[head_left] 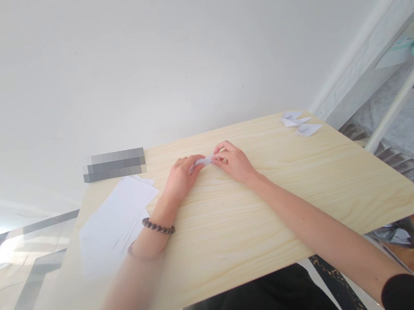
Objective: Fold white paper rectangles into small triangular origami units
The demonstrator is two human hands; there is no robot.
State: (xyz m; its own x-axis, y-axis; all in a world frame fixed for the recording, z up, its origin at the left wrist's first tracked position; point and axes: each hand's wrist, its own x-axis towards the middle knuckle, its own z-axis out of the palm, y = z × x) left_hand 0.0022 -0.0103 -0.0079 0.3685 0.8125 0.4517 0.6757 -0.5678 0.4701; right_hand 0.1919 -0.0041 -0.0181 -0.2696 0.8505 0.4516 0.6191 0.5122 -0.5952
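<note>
A small folded piece of white paper (205,161) is held just above the middle of the table, between my two hands. My left hand (184,175) grips its left end, fingers on top and thumb below. At its right end my right hand (235,161) pinches the paper between thumb and fingertips. The fingers cover both ends, so its full shape is hidden. Several folded white paper pieces (308,129) with pointed ends lie at the table's far right corner, apart from my hands.
Left of my left forearm lies a spread stack of white paper sheets (111,224). A blurred-out dark object (113,165) sits at the back left edge. The light wooden table (222,247) meets a white wall behind. A dark plastic bag (399,235) is on the floor at right.
</note>
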